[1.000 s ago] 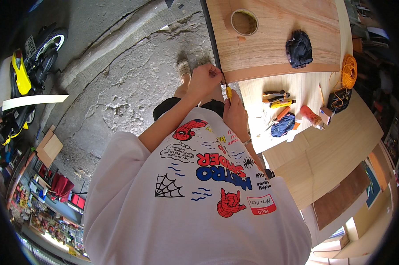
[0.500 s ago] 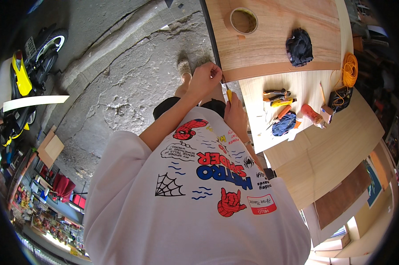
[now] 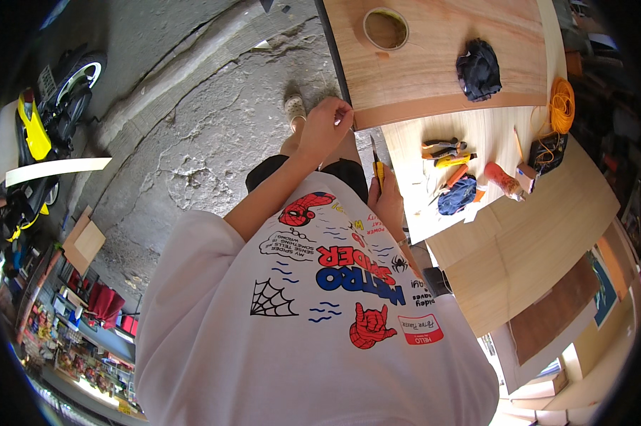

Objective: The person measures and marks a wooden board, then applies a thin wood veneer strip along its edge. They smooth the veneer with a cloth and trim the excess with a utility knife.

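My right hand point(image 3: 387, 200) is wrapped round a yellow-handled utility knife point(image 3: 379, 175). Its bare blade points up and away from me, a little apart from the near left corner of a wooden panel point(image 3: 434, 64). At that corner my left hand point(image 3: 325, 129) is closed, thumb and fingertips together, by the end of a black edge strip point(image 3: 332, 50) that runs along the panel's left side. What the fingertips pinch, if anything, is hidden. On the panel lie a roll of tape point(image 3: 367, 28) and a crumpled dark cloth point(image 3: 479, 69).
Pliers point(image 3: 445, 149), a blue cloth bundle point(image 3: 457, 196) and a red bottle point(image 3: 503, 179) lie on the lighter board to my right. Orange cord point(image 3: 562, 106) is coiled beyond. Rough concrete floor point(image 3: 185, 135) stretches left toward a yellow and black motorbike point(image 3: 33, 124).
My right hand has drawn the knife back toward me and slightly right, so the blade has left the panel's corner. My left hand stays by the corner, shifted slightly.
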Action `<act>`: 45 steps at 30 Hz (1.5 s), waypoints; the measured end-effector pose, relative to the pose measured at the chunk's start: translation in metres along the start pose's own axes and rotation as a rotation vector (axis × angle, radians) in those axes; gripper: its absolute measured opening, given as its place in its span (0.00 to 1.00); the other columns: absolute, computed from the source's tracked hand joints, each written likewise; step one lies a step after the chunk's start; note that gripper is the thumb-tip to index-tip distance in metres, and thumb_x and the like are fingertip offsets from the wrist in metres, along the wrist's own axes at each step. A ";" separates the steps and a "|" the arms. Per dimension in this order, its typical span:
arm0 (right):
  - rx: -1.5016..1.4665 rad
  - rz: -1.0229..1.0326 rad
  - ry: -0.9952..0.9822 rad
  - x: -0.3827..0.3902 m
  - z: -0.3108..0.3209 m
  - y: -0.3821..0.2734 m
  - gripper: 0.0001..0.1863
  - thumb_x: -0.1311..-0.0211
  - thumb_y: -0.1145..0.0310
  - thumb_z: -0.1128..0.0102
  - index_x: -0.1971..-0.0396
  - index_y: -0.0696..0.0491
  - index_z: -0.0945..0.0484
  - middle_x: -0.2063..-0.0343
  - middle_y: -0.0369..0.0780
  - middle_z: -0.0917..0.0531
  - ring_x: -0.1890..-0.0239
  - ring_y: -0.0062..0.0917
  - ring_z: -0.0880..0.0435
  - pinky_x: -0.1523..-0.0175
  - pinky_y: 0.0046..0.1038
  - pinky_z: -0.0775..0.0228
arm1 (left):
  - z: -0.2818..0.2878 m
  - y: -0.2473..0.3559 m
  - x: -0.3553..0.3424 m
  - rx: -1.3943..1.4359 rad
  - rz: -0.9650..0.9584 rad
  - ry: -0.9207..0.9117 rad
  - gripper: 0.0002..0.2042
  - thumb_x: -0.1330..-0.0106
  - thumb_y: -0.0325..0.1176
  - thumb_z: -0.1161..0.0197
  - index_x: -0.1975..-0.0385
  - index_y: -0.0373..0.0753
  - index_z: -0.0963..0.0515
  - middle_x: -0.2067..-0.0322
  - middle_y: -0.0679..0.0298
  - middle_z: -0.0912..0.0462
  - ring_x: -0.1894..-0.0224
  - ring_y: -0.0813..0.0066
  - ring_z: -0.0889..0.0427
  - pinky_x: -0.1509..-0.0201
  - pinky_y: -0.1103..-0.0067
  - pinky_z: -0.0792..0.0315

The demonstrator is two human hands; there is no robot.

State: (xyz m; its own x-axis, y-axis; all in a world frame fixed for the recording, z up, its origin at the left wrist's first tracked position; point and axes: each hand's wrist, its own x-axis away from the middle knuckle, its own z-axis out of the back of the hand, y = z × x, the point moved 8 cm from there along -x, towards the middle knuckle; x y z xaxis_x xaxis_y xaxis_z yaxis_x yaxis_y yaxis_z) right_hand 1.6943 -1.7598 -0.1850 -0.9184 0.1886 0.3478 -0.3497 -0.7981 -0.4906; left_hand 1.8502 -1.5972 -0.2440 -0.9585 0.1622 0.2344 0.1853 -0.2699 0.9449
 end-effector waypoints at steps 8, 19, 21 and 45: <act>-0.084 0.008 0.105 0.000 0.023 0.004 0.21 0.27 0.70 0.45 0.39 0.59 0.32 0.57 0.57 0.16 0.63 0.53 0.13 0.62 0.45 0.19 | -0.010 -0.022 0.009 0.095 0.001 0.126 0.22 0.37 0.31 0.30 0.46 0.32 0.29 0.55 0.54 0.19 0.61 0.64 0.13 0.57 0.72 0.19; -0.169 -0.068 0.168 0.001 0.032 0.007 0.20 0.27 0.69 0.45 0.39 0.60 0.32 0.61 0.57 0.16 0.62 0.53 0.13 0.61 0.44 0.20 | -0.046 -0.045 0.033 0.143 0.060 -0.249 0.42 0.49 0.44 0.17 0.40 0.27 0.33 0.50 0.47 0.18 0.48 0.63 0.15 0.49 0.71 0.20; -0.215 -0.073 0.219 0.000 0.034 0.011 0.20 0.27 0.69 0.44 0.39 0.59 0.32 0.61 0.57 0.16 0.62 0.53 0.13 0.61 0.44 0.20 | -0.054 -0.062 0.025 0.273 0.258 -0.293 0.39 0.48 0.43 0.17 0.43 0.27 0.30 0.53 0.49 0.17 0.50 0.66 0.15 0.50 0.73 0.20; -0.030 -0.446 0.755 -0.135 0.114 0.125 0.37 0.44 0.49 0.25 0.41 0.50 0.34 0.62 0.51 0.15 0.59 0.50 0.14 0.53 0.46 0.24 | 0.002 -0.073 0.022 0.299 0.336 -0.370 0.28 0.37 0.44 0.25 0.49 0.29 0.29 0.60 0.58 0.17 0.60 0.75 0.19 0.57 0.78 0.23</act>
State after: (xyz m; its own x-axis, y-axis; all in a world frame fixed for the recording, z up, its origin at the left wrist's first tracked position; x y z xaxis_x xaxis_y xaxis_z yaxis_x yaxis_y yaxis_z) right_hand 1.7958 -1.9498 -0.2024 -0.5684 0.8161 -0.1048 -0.7002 -0.5467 -0.4592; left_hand 1.8162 -1.5718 -0.3075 -0.7076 0.4491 0.5456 0.5706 -0.0924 0.8160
